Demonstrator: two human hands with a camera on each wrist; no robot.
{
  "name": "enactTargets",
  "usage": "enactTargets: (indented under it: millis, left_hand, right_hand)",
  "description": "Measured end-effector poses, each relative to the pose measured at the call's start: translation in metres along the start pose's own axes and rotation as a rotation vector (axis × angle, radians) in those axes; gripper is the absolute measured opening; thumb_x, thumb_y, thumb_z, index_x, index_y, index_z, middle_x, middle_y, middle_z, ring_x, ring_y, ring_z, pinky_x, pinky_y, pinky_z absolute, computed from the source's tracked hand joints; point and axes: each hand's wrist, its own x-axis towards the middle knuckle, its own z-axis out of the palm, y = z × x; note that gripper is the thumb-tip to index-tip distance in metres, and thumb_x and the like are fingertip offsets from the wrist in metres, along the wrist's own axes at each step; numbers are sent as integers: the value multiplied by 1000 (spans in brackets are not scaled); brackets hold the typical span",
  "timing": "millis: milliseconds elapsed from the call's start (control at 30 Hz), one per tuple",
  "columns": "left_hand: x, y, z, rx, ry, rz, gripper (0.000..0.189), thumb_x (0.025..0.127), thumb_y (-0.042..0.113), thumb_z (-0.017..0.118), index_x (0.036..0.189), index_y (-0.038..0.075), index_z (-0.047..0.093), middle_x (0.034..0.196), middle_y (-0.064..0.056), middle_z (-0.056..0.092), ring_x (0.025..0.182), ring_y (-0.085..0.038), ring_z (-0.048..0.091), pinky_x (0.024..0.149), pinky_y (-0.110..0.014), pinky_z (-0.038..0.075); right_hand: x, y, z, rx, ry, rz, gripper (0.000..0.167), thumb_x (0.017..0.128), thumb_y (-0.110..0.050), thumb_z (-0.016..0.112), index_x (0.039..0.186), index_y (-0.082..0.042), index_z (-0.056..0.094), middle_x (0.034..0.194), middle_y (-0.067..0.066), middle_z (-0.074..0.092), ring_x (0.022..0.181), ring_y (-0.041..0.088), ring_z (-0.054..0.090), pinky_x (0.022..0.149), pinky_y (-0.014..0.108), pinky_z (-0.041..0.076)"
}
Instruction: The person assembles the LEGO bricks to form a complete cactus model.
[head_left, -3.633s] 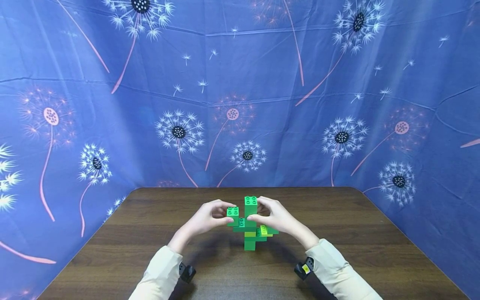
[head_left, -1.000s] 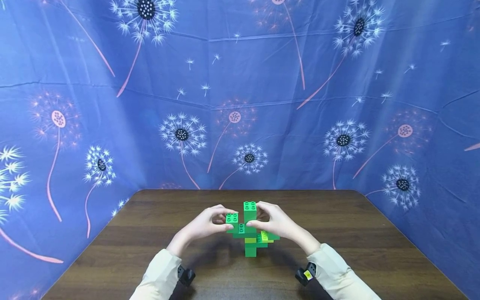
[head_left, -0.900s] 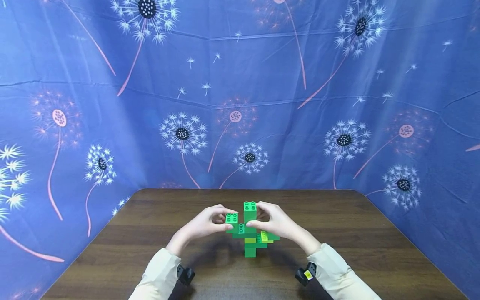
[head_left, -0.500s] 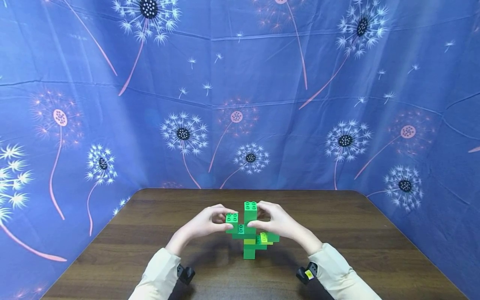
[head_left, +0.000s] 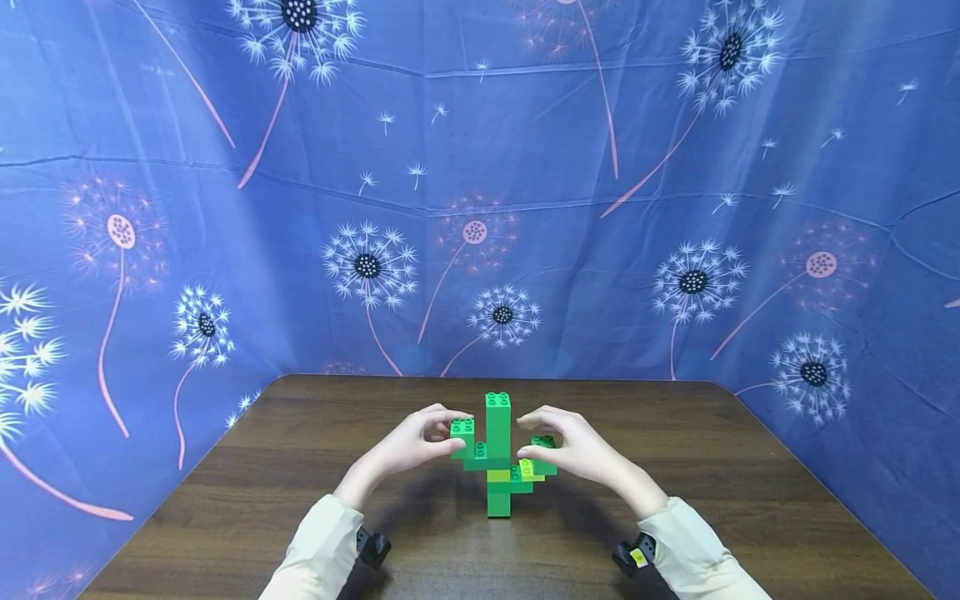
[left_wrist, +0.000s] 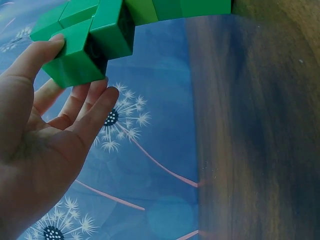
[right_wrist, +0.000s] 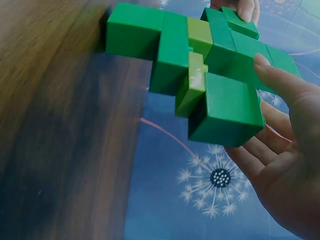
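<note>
A cactus-like build of green and lime toy bricks stands upright on the wooden table point(head_left: 405, 550), with a tall central column point(head_left: 498, 437). My left hand point(head_left: 412, 440) pinches the green brick point(left_wrist: 75, 55) on the left branch between thumb and fingers. My right hand point(head_left: 581, 450) is just right of the column, its thumb and fingers parted and loosely bent. It partly covers the green brick point(right_wrist: 230, 107) on the right branch, beside a lime brick point(head_left: 527, 468). In the right wrist view its thumb overlaps the column; whether the fingers touch the right branch, I cannot tell.
A blue cloth point(head_left: 570, 250) with dandelion prints hangs behind and at both sides of the table. Dark wrist cameras point(head_left: 372, 550) are strapped below both pale sleeves point(head_left: 318, 542).
My right hand has let go of the central column and shifted right, uncovering the column's side and the right branch's studs. My left hand keeps its pinch on the left brick.
</note>
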Motion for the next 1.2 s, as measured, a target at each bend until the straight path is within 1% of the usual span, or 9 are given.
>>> enactTargets:
  millis: [167,267,333,500,700,833,933,1133,1200]
  left_hand:
    - [2,1,3,44,30,-2,40,89,15,64,127,4,56,102,-8,55,92,-15,58,85,-34,51]
    - [3,0,5,43,40,1,41,89,11,63,128,0,54,101,-11,54,92,-17,58,86,-39,50]
    - [4,0,5,53,50,6,41,89,12,63,128,0,54,102,-10,54,91,-16,58,85,-38,51]
    - [5,-1,6,76,75,28,42,89,18,64,129,7,55,103,-5,55,87,-10,56,79,-26,48]
    - [5,-3,7,38,97,53,40,89,17,64,126,8,55,114,-8,58,93,-17,58,81,-27,48]
    - [5,-5,9,22,106,44,37,90,15,63,125,6,53,120,-9,57,96,-20,58,84,-30,48]
    - [6,-6,10,24,115,34,37,91,15,62,125,5,53,119,-10,56,96,-20,58,84,-30,48]
    - [6,-6,12,26,132,30,38,91,17,62,126,5,53,113,-10,56,93,-17,57,82,-30,49]
    - [7,-7,13,14,127,22,42,90,17,64,128,4,51,112,-10,54,94,-17,58,84,-30,49]
  right_hand:
    - [-8,6,-2,-39,12,-21,37,81,-31,72,112,-12,64,107,-1,66,101,19,62,88,33,50]
    - [-12,8,-2,-54,28,-32,37,80,-31,74,112,-14,64,108,-1,65,102,16,61,89,33,49]
    - [-14,10,-2,-76,44,-51,38,78,-29,76,112,-14,64,109,-1,65,103,16,60,90,34,48]
    - [-19,15,-2,-118,60,-65,44,75,-27,79,114,-15,63,112,-1,63,105,18,59,89,36,48]
    - [-23,19,1,-138,42,-67,58,70,-29,82,121,-12,59,118,0,60,111,20,57,92,39,47]
    - [-25,20,5,-172,11,-43,68,68,-29,83,127,-12,53,124,1,55,115,21,54,93,42,45]
    - [-25,21,8,-180,-9,-2,72,68,-27,83,130,-13,49,127,1,53,118,21,52,94,43,45]
    - [-25,21,11,-201,-24,37,69,71,-22,82,129,-11,46,127,6,54,118,21,52,94,41,45]
    - [-24,21,11,-206,-24,43,67,73,-21,81,129,-11,46,127,7,54,118,22,53,94,42,45]
